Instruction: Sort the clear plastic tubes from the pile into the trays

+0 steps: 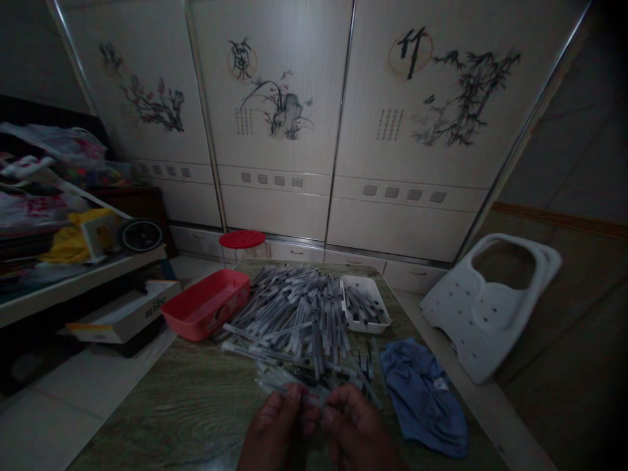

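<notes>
My left hand point(276, 422) and my right hand point(360, 425) are close together at the table's near side. The fingers of both are pinched on a small clear plastic piece point(316, 396) with a reddish mark; dim light and blur hide its exact kind. Just beyond my fingers lie loose clear tubes point(275, 376) and dark pen parts. A large heap of clear-barrelled pens with dark ends point(294, 307) spreads over the middle of the table. More pens lie in a white tray point(385, 320) at the right of the heap.
A red plastic basket point(196, 320) stands left of the heap. At the right lies a crumpled blue cloth point(422, 392). Beyond the wood-patterned table point(171, 405) are a red stool point(242, 239), a folded white plastic seat point(483, 307) and a shoe box point(127, 314).
</notes>
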`<state>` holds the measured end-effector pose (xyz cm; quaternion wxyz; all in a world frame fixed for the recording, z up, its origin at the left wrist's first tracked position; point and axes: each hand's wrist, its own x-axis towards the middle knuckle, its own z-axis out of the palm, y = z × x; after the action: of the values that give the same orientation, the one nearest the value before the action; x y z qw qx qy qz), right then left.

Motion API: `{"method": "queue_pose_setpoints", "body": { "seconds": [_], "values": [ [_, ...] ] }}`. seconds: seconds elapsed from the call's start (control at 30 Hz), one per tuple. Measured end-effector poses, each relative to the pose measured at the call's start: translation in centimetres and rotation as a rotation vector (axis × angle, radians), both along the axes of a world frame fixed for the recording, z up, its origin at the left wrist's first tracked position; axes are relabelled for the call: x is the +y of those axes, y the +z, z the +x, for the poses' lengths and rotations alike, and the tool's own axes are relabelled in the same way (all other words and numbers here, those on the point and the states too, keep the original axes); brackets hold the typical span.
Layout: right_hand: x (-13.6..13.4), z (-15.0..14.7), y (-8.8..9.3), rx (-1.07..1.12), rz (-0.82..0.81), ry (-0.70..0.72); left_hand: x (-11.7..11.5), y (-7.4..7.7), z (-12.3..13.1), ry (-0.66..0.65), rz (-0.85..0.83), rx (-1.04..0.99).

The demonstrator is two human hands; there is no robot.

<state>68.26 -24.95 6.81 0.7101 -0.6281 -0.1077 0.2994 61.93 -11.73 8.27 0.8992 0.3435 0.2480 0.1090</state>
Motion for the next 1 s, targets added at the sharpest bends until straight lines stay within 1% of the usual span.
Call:
{"method": "queue_pose_setpoints", "body": {
  "seconds": [0.07,0.13,0.23,0.33,0.43,0.5,0.57,0.67,0.73,0.83,0.9,1.0],
  "values": [
    [-0.1,0.0,0.2,0.064,-0.001,-0.006,0.0,0.0,0.1,-0.009,-0.001,0.005],
    [-0.2,0.1,0.3,0.116,-0.038,0.024,0.0,-0.3,0.2,-0.005,-0.005,0.034],
    [-0.3,0.2,0.5,0.076,-0.042,0.072,0.2,-0.8,0.2,-0.003,0.014,0.043],
    [-0.4,0.2,0.8,0.072,-0.006,0.067,0.3,-1.1,0.2,-0.005,0.032,0.029],
    [-0.2,0.1,1.0,0.105,0.022,0.044,0.1,-1.0,0.1,-0.028,-0.003,0.006],
    [0.0,0.1,0.9,0.116,0.017,0.056,-0.1,-0.7,0.0,-0.036,-0.024,0.001],
    [-0.1,0.4,0.8,0.138,0.002,0.047,-0.1,-0.4,0.1,0.008,-0.010,0.023],
    [-0.5,1.2,0.8,0.171,-0.036,-0.023,0.4,-0.1,0.1,0.092,0.043,0.086],
    [-1.0,1.7,0.8,0.163,-0.083,-0.061,0.9,0.0,0.1,0.110,0.076,0.110],
    [-1.6,2.1,0.9,0.114,-0.153,-0.068,1.5,-0.3,0.1,0.112,0.104,0.077],
    [-1.7,2.0,0.6,0.081,-0.164,-0.045,1.5,-0.6,0.1,0.101,0.105,0.054],
    [-1.4,1.5,0.2,0.017,-0.210,0.053,1.3,-1.0,0.1,0.057,0.093,0.045]
  ]
}}
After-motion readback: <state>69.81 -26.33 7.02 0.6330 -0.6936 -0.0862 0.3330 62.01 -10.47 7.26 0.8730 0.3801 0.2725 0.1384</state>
